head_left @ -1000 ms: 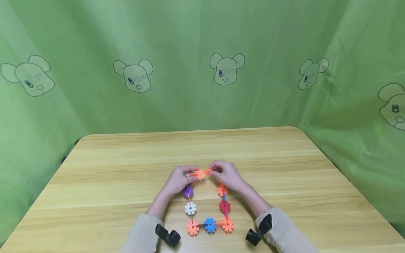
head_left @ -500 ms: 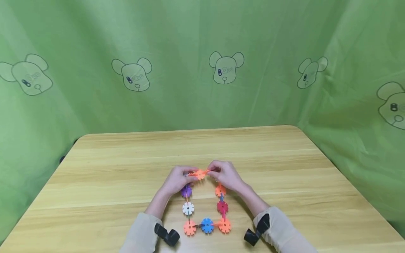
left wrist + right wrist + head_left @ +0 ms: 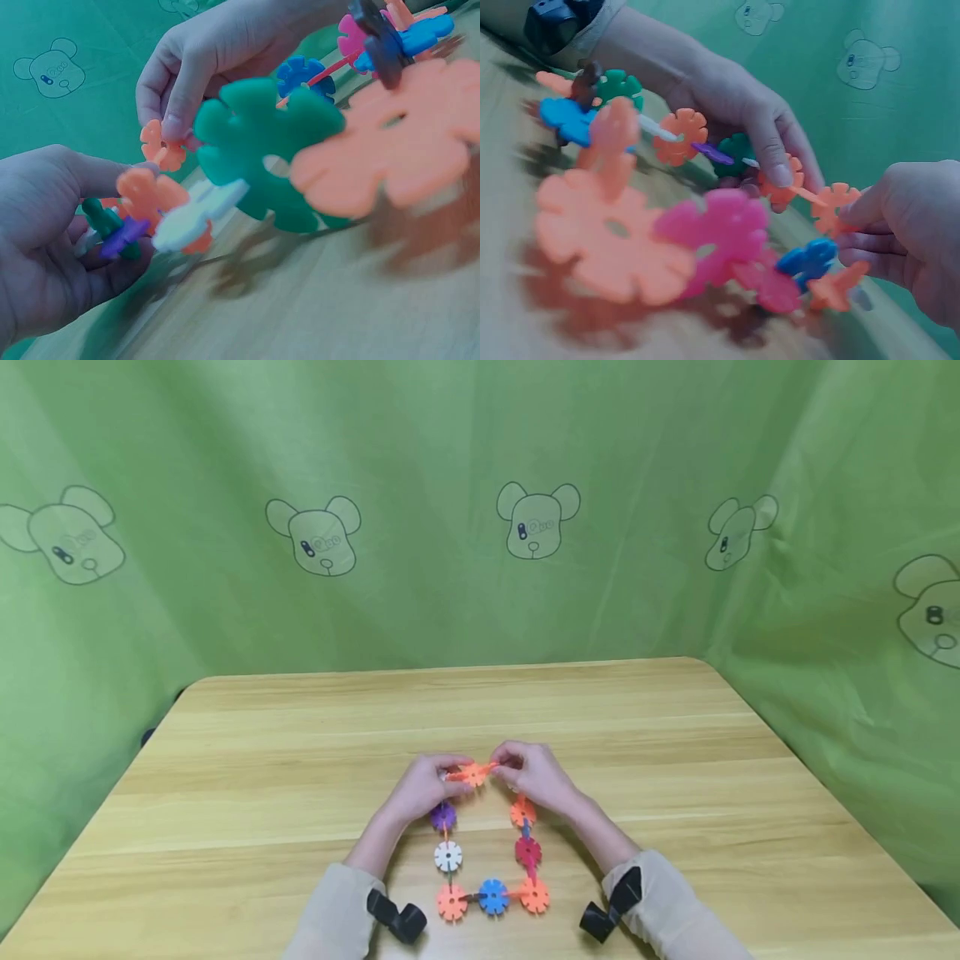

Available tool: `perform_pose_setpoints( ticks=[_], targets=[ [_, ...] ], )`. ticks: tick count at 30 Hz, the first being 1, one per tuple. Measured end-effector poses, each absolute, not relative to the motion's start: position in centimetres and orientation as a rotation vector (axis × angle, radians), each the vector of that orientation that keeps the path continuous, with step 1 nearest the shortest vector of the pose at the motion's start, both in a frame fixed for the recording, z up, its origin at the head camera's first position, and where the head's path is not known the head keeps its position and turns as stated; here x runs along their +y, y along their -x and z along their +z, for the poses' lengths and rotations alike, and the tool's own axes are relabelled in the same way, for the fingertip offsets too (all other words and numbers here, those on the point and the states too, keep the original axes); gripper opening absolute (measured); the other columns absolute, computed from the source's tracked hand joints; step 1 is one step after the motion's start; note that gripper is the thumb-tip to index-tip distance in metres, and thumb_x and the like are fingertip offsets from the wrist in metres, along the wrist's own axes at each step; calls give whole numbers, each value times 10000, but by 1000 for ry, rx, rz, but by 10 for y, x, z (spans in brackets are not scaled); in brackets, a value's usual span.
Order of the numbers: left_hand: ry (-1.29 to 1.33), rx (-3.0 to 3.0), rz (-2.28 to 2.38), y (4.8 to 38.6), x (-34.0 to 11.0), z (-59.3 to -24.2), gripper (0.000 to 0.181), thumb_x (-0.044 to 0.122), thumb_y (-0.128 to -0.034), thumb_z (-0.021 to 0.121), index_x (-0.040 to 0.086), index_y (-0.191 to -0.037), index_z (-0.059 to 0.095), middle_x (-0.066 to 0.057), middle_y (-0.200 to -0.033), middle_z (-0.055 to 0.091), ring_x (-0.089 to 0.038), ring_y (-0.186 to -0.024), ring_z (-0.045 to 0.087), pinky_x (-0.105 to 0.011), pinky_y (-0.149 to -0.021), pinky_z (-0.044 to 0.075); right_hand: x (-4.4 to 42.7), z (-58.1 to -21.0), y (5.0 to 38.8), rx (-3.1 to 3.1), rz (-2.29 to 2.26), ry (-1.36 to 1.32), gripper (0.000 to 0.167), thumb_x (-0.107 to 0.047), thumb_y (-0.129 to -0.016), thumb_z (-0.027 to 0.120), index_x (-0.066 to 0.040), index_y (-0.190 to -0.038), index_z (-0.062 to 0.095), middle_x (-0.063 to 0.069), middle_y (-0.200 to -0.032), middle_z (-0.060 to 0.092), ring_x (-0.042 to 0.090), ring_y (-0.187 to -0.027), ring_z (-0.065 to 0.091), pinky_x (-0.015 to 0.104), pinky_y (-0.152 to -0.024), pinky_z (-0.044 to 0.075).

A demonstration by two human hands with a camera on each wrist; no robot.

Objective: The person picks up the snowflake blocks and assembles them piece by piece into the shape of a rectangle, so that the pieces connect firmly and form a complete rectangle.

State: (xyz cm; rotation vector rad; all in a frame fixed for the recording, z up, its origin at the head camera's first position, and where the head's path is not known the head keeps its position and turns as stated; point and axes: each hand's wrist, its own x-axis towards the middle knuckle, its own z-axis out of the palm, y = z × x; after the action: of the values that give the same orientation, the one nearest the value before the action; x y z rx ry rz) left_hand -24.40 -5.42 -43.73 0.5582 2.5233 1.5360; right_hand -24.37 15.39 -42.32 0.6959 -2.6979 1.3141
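Note:
Interlocking snowflake discs form a roughly rectangular chain on the table. Its near side has an orange disc (image 3: 452,903), a blue disc (image 3: 493,897) and another orange disc (image 3: 535,896). A white disc (image 3: 448,857) and purple disc (image 3: 443,816) run up the left; a red disc (image 3: 528,851) lies on the right. At the far side, my left hand (image 3: 423,789) pinches an orange disc (image 3: 780,184) between thumb and fingers. My right hand (image 3: 536,777) pinches the neighbouring orange disc (image 3: 838,210). Between them shows a flat orange disc (image 3: 474,774). Fingers partly hide both far corners.
The wooden table (image 3: 262,760) extends around the chain on all sides. A green curtain (image 3: 420,593) with printed bear heads hangs behind and beside it. Black wrist cameras, one a left wrist camera (image 3: 397,917), sit on both cuffs near the chain's near corners.
The near part of the chain has shifted slightly left, and the head view has moved a little. Both hands keep nearly the same place and their pinch on the orange discs.

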Motion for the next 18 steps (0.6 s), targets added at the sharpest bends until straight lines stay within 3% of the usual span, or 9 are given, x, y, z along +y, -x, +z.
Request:
perform_pose_setpoints(
  ticks=[4,6,10,13,18],
  targets=[
    [-552,2557,1508,244,-54,-435,383,172,-786,724,97,-1156,655,-93,-1158,621,-128,-794,542,-351,-796,445,166,-418,248,-2741,1290,-644,187,-83,-839,659,-12,-1012,653,26,-884,641,159,-820,585,317,-755,492],
    [-551,2555,1505,244,-54,-435,382,167,-790,719,95,-1159,652,-101,-1163,617,-134,-733,538,-345,-768,451,175,-418,251,-2784,1275,-602,223,-107,-849,652,8,-1040,641,23,-881,631,161,-820,576,316,-753,488],
    [-562,2549,1504,243,-54,-435,380,150,-794,711,86,-1163,647,-118,-1172,610,-145,-675,527,-336,-742,454,189,-420,253,-2964,1269,-539,218,-196,-890,617,-13,-1001,657,16,-771,608,147,-684,555,279,-601,480],
    [-569,2552,1505,243,-54,-436,378,148,-796,708,86,-1164,646,-119,-1181,606,-148,-779,546,-357,-788,449,193,-422,253,-3070,1305,-557,225,-252,-906,597,-42,-949,668,22,-681,582,143,-569,518,262,-482,435],
    [-580,2542,1517,242,-54,-436,383,146,-788,712,80,-1160,647,-116,-1176,610,-163,-821,544,-367,-801,446,190,-425,251,-3083,1377,-572,181,-219,-890,618,-45,-914,661,20,-646,553,127,-529,474,236,-444,389]
  ],
)
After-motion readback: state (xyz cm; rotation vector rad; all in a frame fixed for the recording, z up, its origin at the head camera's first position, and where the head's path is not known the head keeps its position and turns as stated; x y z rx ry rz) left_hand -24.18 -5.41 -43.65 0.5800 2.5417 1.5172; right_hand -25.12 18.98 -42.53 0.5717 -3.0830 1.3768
